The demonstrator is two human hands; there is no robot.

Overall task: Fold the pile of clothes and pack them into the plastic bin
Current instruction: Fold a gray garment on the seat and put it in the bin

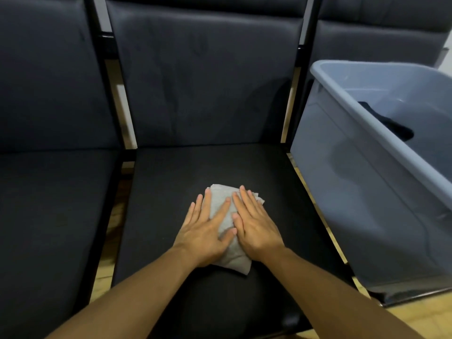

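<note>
While both flat hands, left hand (204,231) and right hand (254,228), press the folded grey cloth (226,216) on the chair seat (171,192), it looks soft and light (lift by its folded edges) toward the plastic bin (367,167)

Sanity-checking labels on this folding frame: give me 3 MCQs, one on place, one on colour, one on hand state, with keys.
1. Where does the folded cloth lie?
A. on the middle chair seat
B. inside the bin
C. on the floor

2. What colour is the plastic bin?
A. red
B. pale blue-grey
C. yellow

3. How do the hands meet the cloth?
A. both pinch its corners
B. only one touches it
C. both press flat on it

Key:
1 A, the cloth sits on the dark seat, to the left of the bin.
2 B, its walls and rim are pale blue-grey; a dark garment lies inside.
3 C, the left hand and right hand lie on it with straight fingers.
</note>
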